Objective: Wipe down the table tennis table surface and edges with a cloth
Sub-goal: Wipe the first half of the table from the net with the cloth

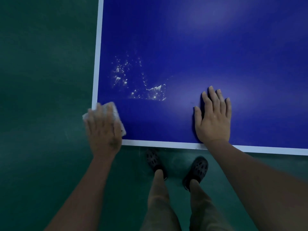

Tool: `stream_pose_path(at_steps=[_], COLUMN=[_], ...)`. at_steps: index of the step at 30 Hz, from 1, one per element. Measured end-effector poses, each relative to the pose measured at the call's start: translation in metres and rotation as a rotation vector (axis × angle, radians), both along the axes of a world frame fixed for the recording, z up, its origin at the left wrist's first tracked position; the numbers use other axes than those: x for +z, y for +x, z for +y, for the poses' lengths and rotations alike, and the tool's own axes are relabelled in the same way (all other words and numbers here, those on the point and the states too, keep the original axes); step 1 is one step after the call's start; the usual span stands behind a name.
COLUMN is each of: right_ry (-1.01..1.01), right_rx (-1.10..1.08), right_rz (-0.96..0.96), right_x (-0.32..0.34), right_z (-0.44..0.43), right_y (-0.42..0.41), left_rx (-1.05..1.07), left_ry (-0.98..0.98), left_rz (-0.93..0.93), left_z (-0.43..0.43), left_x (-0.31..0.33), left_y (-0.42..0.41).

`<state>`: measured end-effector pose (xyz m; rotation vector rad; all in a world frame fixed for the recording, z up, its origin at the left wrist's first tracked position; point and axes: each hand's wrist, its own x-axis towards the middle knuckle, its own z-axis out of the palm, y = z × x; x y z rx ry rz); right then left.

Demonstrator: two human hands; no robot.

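1. Green floor [41, 97] lies under and around the blue desk [200, 47], which has a white line along its left edge and its near edge.
2. At the near left corner of the desk lies the white cloth [115, 108]. The left hand [103, 129] covers most of it, and a small part shows past the left edge.
3. The grip of the left hand is wide: the fingers lie rather straight over the cloth and press it down. The picture is blurred there, so I cannot tell if the thumb pinches a fold.
4. The right hand [213, 119] rests flat on the blue surface, close to the near edge and well apart from the cloth. Its grip is wide, with spread fingers, and it holds nothing.
5. Bright droplets [133, 80] sit near the left edge, a little beyond the cloth.
6. I judge the cloth to be light, soft and perhaps damp. It will bunch or slip if only the fingertips push it, so a flat palm on its middle is better.
7. For the edges, the cloth can probably be folded over the rim and held between thumb and fingers.
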<state>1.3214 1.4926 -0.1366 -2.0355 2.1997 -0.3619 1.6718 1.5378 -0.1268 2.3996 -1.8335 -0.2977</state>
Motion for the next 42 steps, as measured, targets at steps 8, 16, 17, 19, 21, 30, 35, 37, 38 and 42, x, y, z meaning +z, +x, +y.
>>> stream_pose_path(at_steps=[8,16,17,19,21,30,35,37,38,42], right_ry=[0.032,-0.073,-0.076,-0.055,0.021,0.036,0.029,0.03,0.03,0.023], right_rx=[-0.01,-0.101,-0.101,-0.102,-0.077,-0.051,-0.041,-0.043,-0.043,-0.044], right_rz=[-0.029,-0.236,-0.231,-0.202,-0.147,-0.016,0.014,0.014,0.013,-0.006], right_x=[0.004,0.019,0.021,0.022,0.02,0.002,0.002,0.001,0.0,0.002], right_z=[-0.001,-0.017,-0.021,-0.027,-0.028,-0.025,-0.025,-0.026,-0.026,-0.026], right_y=[0.002,-0.003,-0.003,0.0,0.004,0.009,0.007,0.006,0.006,0.007], left_rx=[0.071,-0.541,-0.585,-0.636,-0.627,0.34,0.067,0.277,0.392,0.257], left_ry=[0.043,-0.092,-0.077,-0.089,-0.099,0.03,-0.019,0.011,0.026,0.023], left_rz=[-0.02,0.08,0.073,0.075,0.084,0.057,0.04,0.052,0.044,-0.035], left_z=[0.028,-0.001,-0.011,-0.027,-0.042,-0.052,-0.036,-0.034,-0.032,-0.009], left_x=[-0.003,-0.007,-0.008,-0.012,-0.014,-0.001,-0.003,-0.003,-0.002,0.003], left_y=[-0.088,-0.214,-0.219,-0.215,-0.191,0.013,0.0,0.011,0.01,-0.051])
